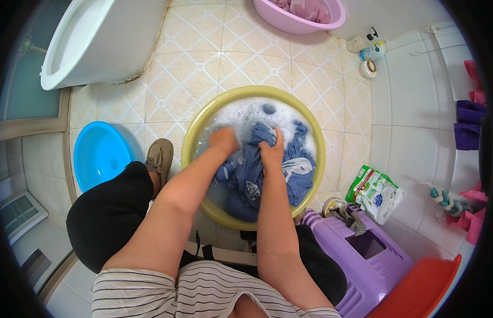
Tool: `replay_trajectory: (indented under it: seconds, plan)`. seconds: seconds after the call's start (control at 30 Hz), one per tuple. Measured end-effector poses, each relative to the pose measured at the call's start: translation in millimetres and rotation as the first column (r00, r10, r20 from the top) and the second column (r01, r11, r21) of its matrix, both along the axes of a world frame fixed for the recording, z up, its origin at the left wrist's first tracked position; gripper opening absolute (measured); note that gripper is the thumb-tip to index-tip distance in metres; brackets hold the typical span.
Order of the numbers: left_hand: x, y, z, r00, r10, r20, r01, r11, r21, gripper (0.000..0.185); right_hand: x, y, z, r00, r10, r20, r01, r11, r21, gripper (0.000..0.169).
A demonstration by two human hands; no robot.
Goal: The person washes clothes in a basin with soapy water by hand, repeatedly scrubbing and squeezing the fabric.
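Observation:
A yellow-green plastic basin (320, 155) stands on the floor before me, holding water topped with white suds (230, 111). Wet blue cloth (296, 183) with white patterned patches fills its right and lower part. My right hand (273, 153) grips a bunched fold near the middle, thumb and forefinger on either side of the fabric. Left of the cloth, my left hand (223, 140) dips into the sudsy water. Its fingers are under the surface, so what they hold is hidden.
A blue basin (103, 155) sits left, beside my shoe (159, 159). A pink basin (300, 24) holds pink cloth at the back. To the right are a purple plastic stool (330, 238), a detergent bag (375, 194), a red basin (421, 286) and several bottles (371, 51) by the wall.

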State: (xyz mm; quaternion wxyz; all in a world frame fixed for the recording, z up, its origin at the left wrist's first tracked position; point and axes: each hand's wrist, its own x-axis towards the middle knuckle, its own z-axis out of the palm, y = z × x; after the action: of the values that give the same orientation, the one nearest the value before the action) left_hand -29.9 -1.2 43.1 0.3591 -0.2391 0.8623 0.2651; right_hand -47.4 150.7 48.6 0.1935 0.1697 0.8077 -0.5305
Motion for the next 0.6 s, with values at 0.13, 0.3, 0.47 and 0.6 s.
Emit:
replay_trajectory:
  seconds: [0.13, 0.3, 0.47, 0.6]
  plan:
    - [16.4, 19.3, 26.9, 0.635, -0.037, -0.771, 0.197, 0.973, 0.116, 0.032, -9.7, 16.2, -8.0, 0.916, -0.250, 0.314, 0.399, 0.647, -0.649, 0.045]
    - [24.6, 68.0, 87.9, 0.303, -0.028, -0.953, 0.544, 0.826, 0.149, 0.029, -7.0, 40.5, 27.8, 0.874, -0.036, 0.484, 0.476, 0.263, -0.839, 0.041]
    - [39.2, 79.6, 98.7, 0.147, -0.033, -0.989, 0.577, 0.815, 0.058, 0.025, 18.0, 33.8, 48.8, 0.895, 0.014, 0.446, 0.439, 0.156, -0.885, 0.040]
    - [41.8, 83.7, 96.3, 0.133, -0.025, -0.991, 0.496, 0.867, 0.045, 0.025, 22.1, 27.2, 53.9, 0.903, -0.081, 0.422, 0.429, 0.232, -0.873, 0.039]
